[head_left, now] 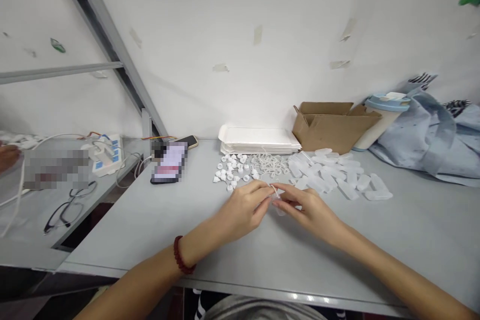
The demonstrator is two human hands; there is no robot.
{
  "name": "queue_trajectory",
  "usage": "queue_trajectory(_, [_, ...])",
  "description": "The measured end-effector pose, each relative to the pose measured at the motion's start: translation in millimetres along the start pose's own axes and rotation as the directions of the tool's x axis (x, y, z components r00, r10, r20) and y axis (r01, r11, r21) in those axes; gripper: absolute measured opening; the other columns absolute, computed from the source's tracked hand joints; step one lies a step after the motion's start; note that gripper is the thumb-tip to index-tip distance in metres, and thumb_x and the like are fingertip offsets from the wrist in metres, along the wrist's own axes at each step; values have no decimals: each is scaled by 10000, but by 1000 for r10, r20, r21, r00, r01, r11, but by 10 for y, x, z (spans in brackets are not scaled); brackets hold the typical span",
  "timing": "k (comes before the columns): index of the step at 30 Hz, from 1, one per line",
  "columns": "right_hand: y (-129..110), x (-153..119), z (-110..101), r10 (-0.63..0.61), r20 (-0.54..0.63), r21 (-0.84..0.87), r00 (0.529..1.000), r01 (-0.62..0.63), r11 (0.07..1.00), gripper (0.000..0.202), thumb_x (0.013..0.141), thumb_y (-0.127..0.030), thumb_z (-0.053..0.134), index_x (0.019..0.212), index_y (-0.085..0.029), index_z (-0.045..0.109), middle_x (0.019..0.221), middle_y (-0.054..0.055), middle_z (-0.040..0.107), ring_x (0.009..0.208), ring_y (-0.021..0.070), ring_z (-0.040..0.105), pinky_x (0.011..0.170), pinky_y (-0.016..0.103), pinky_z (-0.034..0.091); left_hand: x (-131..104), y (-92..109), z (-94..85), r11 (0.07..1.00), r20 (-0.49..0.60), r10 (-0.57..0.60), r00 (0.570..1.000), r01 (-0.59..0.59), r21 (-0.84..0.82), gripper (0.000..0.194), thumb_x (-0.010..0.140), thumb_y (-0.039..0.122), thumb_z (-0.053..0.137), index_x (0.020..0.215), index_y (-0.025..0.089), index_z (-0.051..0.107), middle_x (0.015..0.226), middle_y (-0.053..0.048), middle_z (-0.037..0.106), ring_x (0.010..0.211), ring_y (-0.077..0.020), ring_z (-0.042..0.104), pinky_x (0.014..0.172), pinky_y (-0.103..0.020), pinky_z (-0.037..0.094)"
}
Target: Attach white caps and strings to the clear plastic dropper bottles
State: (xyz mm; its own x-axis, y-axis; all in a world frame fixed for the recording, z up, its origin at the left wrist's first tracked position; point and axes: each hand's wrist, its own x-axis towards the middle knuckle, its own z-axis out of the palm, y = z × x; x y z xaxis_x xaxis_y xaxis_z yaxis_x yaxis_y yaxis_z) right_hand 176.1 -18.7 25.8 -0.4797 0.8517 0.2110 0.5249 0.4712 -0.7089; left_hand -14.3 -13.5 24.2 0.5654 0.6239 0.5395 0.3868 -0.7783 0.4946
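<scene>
My left hand (243, 210) and my right hand (309, 210) meet above the table, fingers pinched together. Between their fingertips is a short white cord (275, 190), with a small translucent plastic piece (280, 211) just below it. Fingers partly cover both, so how they join cannot be made out. Just beyond my hands lie a tangle of white cord loops (272, 164) and, to its left, scattered small white caps (234, 166). Many translucent plastic sleeves (347, 187) are spread out on the right.
Behind the parts stand a stack of flat white boxes (258, 137), an open cardboard box (333, 130), a tumbler (382, 117) and a pale blue fabric bag (416, 135). Left are a phone (168, 162), a power strip (108, 155), glasses (65, 210) and another person's hand (8, 155).
</scene>
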Motion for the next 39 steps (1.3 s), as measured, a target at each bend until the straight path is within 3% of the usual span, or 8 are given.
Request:
queue_trajectory(14, [51, 18, 53, 96, -60, 77, 994, -91, 993, 339, 890, -420, 434, 1102, -177, 540, 630, 6, 628, 586, 172, 565, 569, 285, 471, 29, -27, -66, 997, -19, -37, 999, 39, 73, 210, 882, 108, 471, 1003, 140, 639, 914, -61, 708, 797, -145, 649, 728, -257, 521])
queue_trajectory(19, [59, 28, 12, 139, -126, 86, 982, -129, 988, 374, 881, -462, 439, 1096, -173, 541, 623, 12, 613, 587, 173, 547, 575, 294, 466, -42, -325, -186, 849, 178, 111, 978, -186, 494, 157, 891, 164, 475, 950, 144, 619, 982, -108, 631, 971, -222, 564, 802, -360, 492])
queue_trajectory(25, [32, 28, 5, 186, -100, 111, 977, -175, 978, 371, 879, -471, 448, 1090, -180, 540, 647, 10, 626, 602, 166, 549, 589, 282, 460, -96, -771, -324, 807, 205, 152, 967, -241, 539, 174, 897, 141, 453, 854, 154, 621, 967, -106, 616, 961, -224, 543, 786, -370, 476])
queue_trajectory(28, [19, 18, 40, 190, -88, 145, 978, -176, 974, 368, 875, -470, 455, 1094, -184, 536, 684, 19, 634, 647, 176, 574, 614, 287, 472, -76, -837, -352, 811, 162, 179, 970, -239, 535, 156, 898, 168, 470, 853, 156, 618, 937, -99, 625, 935, -213, 552, 780, -363, 482])
queue_trajectory(31, [-8, -4, 82, 192, -86, 178, 978, -175, 968, 351, 876, -460, 455, 1082, -188, 541, 750, 38, 643, 692, 186, 596, 635, 296, 488, -39, -638, -343, 819, 84, 218, 972, -229, 526, 162, 902, 184, 458, 863, 150, 611, 909, -96, 632, 904, -204, 563, 775, -359, 491])
queue_trajectory(34, [-51, -28, 121, 188, -75, 220, 979, -167, 961, 326, 878, -444, 457, 1071, -195, 538, 840, 62, 657, 743, 199, 615, 682, 318, 508, -22, -213, -290, 860, -13, 300, 954, -264, 437, 181, 896, 236, 460, 960, 130, 592, 925, -105, 630, 877, -188, 571, 767, -338, 504])
queue_trajectory(36, [-77, -36, 145, 180, -67, 280, 981, -154, 947, 308, 877, -429, 458, 1068, -198, 530, 913, 78, 660, 785, 206, 626, 735, 339, 517, -30, 63, -236, 869, 32, 323, 946, -310, 385, 219, 891, 271, 476, 988, 102, 576, 921, -114, 630, 859, -197, 577, 730, -327, 516])
queue_trajectory(39, [-91, -26, 182, 204, -67, 382, 977, -164, 910, 280, 862, -407, 474, 1044, -199, 520, 976, 92, 657, 841, 210, 634, 788, 357, 519, -63, 288, -147, 866, 162, 211, 964, -262, 427, 244, 894, 269, 475, 1016, 70, 549, 994, -153, 616, 897, -240, 580, 718, -350, 536])
